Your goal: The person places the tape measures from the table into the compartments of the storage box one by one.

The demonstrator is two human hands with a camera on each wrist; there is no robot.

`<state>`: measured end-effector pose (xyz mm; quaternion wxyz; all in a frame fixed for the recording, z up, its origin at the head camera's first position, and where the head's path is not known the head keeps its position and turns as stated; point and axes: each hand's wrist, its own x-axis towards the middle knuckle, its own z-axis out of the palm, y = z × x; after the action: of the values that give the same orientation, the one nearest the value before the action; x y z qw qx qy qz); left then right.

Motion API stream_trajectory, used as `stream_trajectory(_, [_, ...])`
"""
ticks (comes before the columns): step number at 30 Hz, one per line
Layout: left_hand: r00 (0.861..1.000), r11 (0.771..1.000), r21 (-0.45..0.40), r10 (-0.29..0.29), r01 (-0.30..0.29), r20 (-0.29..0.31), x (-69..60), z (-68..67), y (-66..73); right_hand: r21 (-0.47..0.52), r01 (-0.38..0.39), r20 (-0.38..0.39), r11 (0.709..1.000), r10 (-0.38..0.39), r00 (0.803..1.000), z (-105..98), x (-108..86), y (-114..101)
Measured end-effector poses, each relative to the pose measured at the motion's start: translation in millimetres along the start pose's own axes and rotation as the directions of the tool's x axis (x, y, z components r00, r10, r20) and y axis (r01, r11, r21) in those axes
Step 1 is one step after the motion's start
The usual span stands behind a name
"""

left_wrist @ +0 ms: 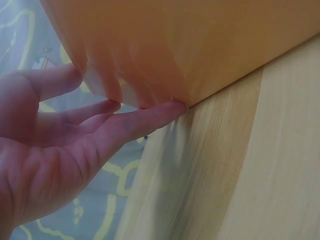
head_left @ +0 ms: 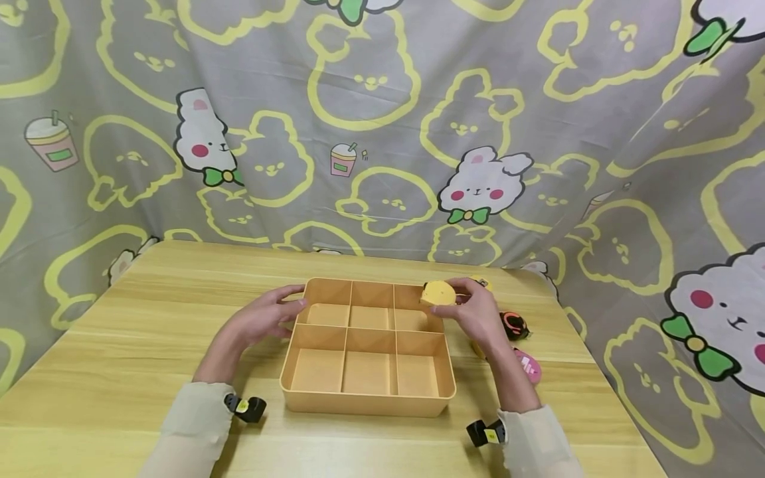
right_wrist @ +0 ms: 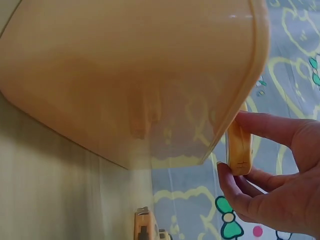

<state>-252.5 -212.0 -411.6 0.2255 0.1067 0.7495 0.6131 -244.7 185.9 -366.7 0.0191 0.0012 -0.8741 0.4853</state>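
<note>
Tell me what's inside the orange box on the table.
Only dividers show inside the box, forming six compartments. The yellow block in the right hand covers part of the back right one; whatever lies behind it can't be seen.

The person's left hand (head_left: 265, 320) touches the left rear side of an orange six-compartment box (head_left: 367, 403) on the wooden table (head_left: 113, 352), while the right hand (head_left: 480, 315) pinches a rounded yellow object (head_left: 439, 294) at the back right corner, with a black item (head_left: 515, 325) and a pink item (head_left: 529, 366) lying farther right.
</note>
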Motion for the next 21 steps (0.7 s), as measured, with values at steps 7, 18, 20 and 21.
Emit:
stream_trajectory(7, [1.0,1.0,0.0,-0.01,0.01,-0.014,0.1,-0.1,-1.1,0.016,0.016,0.022,1.0,-0.016,1.0,8,3.5,-11])
stream_trajectory(18, [1.0,1.0,-0.008,-0.012,0.012,-0.01,0.3,-0.3,-2.0,-0.019,0.057,0.115,0.998,-0.054,0.992,27,4.6,-33])
stream_trajectory(20, [1.0,1.0,-0.008,-0.011,0.011,-0.007,0.8,-1.0,-2.6,-0.021,0.06,0.121,0.998,-0.057,0.991,32,4.2,-39])
stream_trajectory(21, [1.0,1.0,-0.012,-0.013,0.013,-0.007,1.1,-1.1,-2.9,-0.017,0.062,0.122,0.998,-0.059,0.991,35,4.1,-41])
